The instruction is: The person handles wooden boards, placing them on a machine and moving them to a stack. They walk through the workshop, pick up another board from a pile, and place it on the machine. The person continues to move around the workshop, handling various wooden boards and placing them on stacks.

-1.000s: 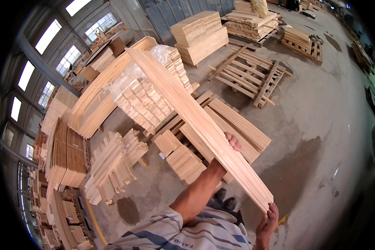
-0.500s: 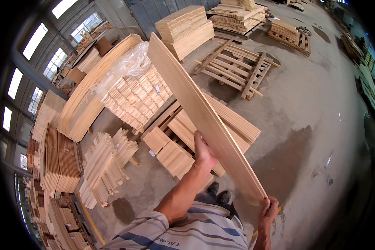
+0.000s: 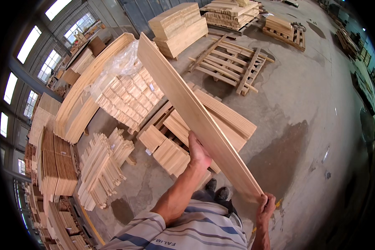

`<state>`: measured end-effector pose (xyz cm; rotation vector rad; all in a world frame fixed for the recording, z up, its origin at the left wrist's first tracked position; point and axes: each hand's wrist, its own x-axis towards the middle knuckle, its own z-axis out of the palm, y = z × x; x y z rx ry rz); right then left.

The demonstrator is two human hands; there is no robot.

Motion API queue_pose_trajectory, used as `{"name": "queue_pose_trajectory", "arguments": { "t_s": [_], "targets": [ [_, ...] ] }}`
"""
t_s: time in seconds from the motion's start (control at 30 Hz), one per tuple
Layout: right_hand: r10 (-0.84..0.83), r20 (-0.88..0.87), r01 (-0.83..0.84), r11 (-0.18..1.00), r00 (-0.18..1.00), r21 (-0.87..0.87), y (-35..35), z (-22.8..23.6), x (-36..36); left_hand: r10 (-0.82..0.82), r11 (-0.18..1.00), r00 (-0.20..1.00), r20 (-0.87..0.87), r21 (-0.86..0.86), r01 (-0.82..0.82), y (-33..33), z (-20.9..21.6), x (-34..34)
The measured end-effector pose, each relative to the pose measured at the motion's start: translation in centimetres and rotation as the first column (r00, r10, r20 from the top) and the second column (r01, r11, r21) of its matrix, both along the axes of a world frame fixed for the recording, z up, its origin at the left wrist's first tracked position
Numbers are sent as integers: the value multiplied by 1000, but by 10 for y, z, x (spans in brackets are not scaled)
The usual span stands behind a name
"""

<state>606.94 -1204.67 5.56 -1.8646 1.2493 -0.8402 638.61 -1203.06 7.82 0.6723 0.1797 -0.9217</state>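
Note:
A long, pale wooden board [image 3: 187, 106] slants across the middle of the view, raised off the floor, its far end up and to the left. My left hand [image 3: 199, 152] supports it partway along its left edge; the thumb lies against the face and the other fingers are hidden beneath. At the near right end, my right hand [image 3: 266, 205] is closed round the board's corner. Below the board, stacks of boards [image 3: 227, 114] and shorter wooden pieces [image 3: 171, 156] lie on a pallet, partly covered by it.
A block of stacked slats [image 3: 131, 98] under clear plastic film [image 3: 123, 60] stands beyond, left of the board. Loose strips [image 3: 102, 166] are heaped at the left. A slatted pallet [image 3: 231, 62] lies farther off, near a large wooden stack [image 3: 177, 29]. A damp patch [image 3: 279, 154] darkens the concrete at right.
The whole scene has shifted slightly left and up or down in the view with my head's movement. Both hands keep the same hold on the board.

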Motion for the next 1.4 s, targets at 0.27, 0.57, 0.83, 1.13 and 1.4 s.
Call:
{"name": "queue_pose_trajectory", "arguments": {
  "t_s": [0.27,0.57,0.83,1.13,1.4],
  "targets": [
    [-38,48,35,998,998,53,4,-2,5,36,994,999,-31,104,-33,5,26,-6],
    [-113,73,97,977,991,192,11,-21,4,-15,997,999,35,70,12,15,27,-8],
    [-106,67,91,975,992,201,19,-21,7,31,994,1000,-1,102,-30,19,25,-10],
    [419,-87,-427,867,904,-257,40,-8,-2,-172,886,982,82,-422,191,32,-13,0],
    [338,-87,-349,907,937,-234,40,-8,2,-190,783,963,191,-563,266,20,7,6]
  ]
}}
